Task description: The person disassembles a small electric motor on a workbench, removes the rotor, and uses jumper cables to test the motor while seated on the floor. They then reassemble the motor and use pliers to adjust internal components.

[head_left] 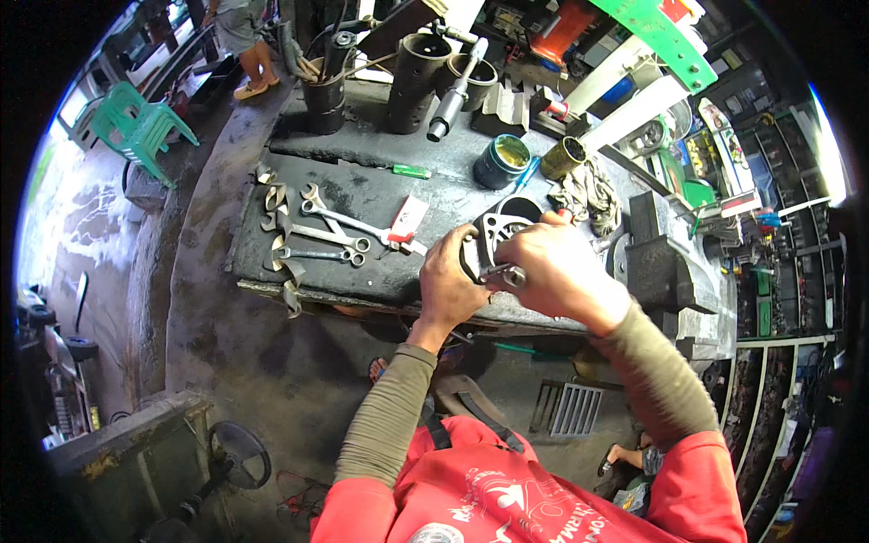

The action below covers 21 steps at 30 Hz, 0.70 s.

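Note:
My left hand (445, 279) is wrapped round the left side of a cast metal part (494, 237) with openings in its face, held above the near edge of the workbench. My right hand (566, 270) is closed over the part's right side. From its fingers sticks a metal tool with a round, shiny end (514, 276); the rest of it is hidden, so its kind is unclear. Left of my hands lie several combination wrenches (342, 217) and a small red-and-white box (409, 219). Just behind the part stands a dark round container (519, 206).
On the dark workbench (308, 172) stand a blue tub of yellowish grease (503, 160), a tin (565, 156), a crumpled rag (593, 195) and dark metal cylinders (419, 81). A bench vise (665, 249) sits at right. Curled metal strips (282, 235) edge the left side. Another person's legs (253, 59) show far left.

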### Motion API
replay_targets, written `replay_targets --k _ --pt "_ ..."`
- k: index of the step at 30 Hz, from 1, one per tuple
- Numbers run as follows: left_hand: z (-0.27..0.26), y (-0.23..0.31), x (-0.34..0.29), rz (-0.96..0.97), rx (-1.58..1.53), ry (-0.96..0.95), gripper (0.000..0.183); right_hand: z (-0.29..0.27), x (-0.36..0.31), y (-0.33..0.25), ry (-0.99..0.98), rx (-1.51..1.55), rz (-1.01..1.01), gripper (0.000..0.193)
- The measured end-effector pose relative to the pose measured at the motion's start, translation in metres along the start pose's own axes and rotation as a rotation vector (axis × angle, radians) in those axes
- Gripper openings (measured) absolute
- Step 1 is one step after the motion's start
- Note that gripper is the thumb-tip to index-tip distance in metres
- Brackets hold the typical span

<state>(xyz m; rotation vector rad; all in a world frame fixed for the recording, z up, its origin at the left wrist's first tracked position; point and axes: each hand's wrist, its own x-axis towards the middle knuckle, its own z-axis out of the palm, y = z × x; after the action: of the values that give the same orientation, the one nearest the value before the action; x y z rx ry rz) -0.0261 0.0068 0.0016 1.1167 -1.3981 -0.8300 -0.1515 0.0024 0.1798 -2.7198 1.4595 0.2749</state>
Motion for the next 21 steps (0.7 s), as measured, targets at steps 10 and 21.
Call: replay_targets --k 10,21 --pt "-0.018 0.001 0.011 0.024 0.026 -0.188 0.093 0.003 0.014 0.029 0.082 -0.210 -0.649 0.013" --pt "0.003 -0.013 0.003 0.300 0.109 -0.034 0.069 0.033 0.040 0.006 0.195 -0.070 -0.309 0.017"
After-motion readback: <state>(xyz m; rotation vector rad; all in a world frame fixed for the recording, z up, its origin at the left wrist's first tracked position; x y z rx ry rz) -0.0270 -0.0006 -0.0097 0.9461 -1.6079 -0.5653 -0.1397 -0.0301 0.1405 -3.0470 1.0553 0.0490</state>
